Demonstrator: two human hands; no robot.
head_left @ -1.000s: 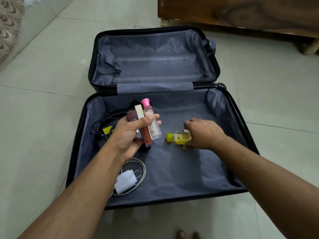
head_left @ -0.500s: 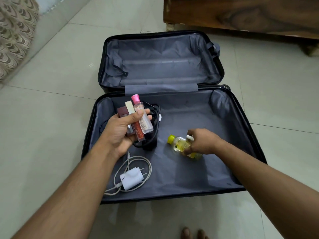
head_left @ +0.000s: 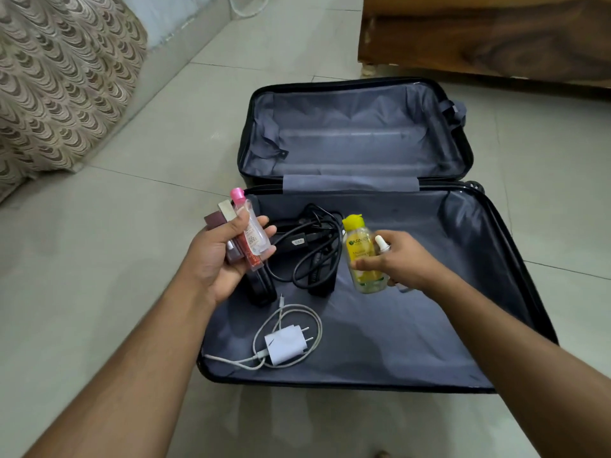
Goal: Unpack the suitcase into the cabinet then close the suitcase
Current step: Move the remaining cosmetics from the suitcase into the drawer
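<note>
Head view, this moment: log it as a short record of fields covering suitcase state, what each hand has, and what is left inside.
suitcase: open flat on the tiled floor, grey lining
left hand: grip round a bundle of small cosmetics, including a pink-capped clear bottle
right hand: grip on a yellow-capped Garnier bottle, lifted clear of the lining, plus a small white-tipped item
left inside: white charger with coiled cable; tangle of black cables and dark adapters
far half of the suitcase: nothing visible
cabinet: cannot tell whether the wooden furniture is it
</note>
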